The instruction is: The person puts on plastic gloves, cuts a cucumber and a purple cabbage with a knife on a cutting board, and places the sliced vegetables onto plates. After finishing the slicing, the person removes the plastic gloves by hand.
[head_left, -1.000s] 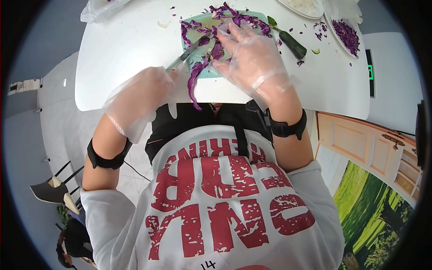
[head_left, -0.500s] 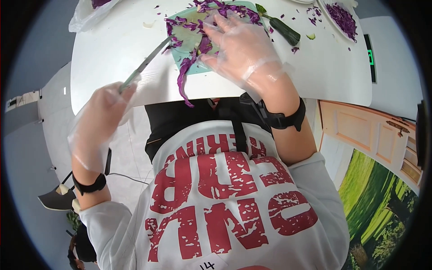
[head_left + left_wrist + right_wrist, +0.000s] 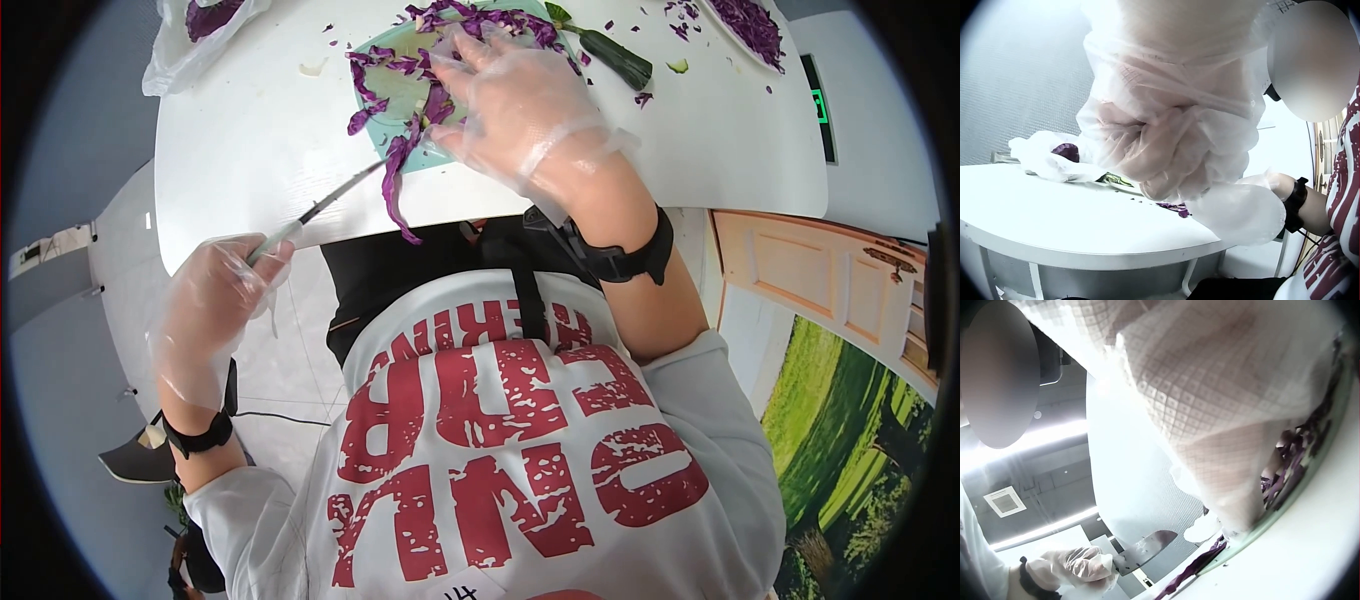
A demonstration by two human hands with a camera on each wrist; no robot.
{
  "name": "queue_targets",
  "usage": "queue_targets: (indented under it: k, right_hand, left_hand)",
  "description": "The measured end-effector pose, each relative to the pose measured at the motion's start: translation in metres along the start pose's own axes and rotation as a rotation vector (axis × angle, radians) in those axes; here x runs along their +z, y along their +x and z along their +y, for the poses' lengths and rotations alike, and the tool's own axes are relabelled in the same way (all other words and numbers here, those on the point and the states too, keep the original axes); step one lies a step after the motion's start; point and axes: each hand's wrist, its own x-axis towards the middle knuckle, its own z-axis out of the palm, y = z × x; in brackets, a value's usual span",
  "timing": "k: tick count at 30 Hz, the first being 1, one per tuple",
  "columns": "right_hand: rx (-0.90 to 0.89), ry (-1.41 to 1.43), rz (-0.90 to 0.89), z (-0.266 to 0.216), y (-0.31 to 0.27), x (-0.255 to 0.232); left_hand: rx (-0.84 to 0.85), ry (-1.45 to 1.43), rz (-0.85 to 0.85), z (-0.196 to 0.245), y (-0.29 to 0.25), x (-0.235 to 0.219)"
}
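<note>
In the head view my left hand (image 3: 215,295), in a clear plastic glove, grips a knife (image 3: 325,205) by its handle near the table's front edge. The blade points up and right, its tip close to a long purple cabbage strip (image 3: 396,180) hanging off the board. The blade (image 3: 1147,550) shows broadside in the right wrist view. My gloved right hand (image 3: 525,110) lies with fingers extended over chopped purple cabbage (image 3: 435,105) on a pale green cutting board (image 3: 385,130). Its fingertips rest among the pieces; the glove hides some cabbage in the right wrist view.
A dark green cucumber piece (image 3: 615,60) lies right of the board, near cabbage scraps (image 3: 682,20). A plate of shredded cabbage (image 3: 748,32) stands at the far right. At the back left, a plastic bag (image 3: 175,55) holds more purple cabbage. The white table (image 3: 250,150) ends near my waist.
The left hand has drawn the knife away from the board, left and toward the body, and its tip has swung lower. The right hand has stayed on the cabbage while the view shifted slightly.
</note>
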Motion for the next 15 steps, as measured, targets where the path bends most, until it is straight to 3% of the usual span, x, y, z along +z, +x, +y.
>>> queue_targets:
  k: [1, 4, 15]
  right_hand:
    - [-0.002, 0.008, -0.007, 0.0, 0.0, -0.001]
    - [-0.006, 0.005, -0.004, 0.001, 0.0, 0.002]
    - [-0.005, 0.039, -0.025, 0.001, 0.0, -0.003]
  left_hand:
    - [0.077, 0.035, 0.027, -0.001, 0.001, 0.002]
    - [0.083, -0.025, -0.07, 0.003, 0.008, 0.001]
    - [0.101, -0.004, -0.008, 0.003, 0.038, -0.001]
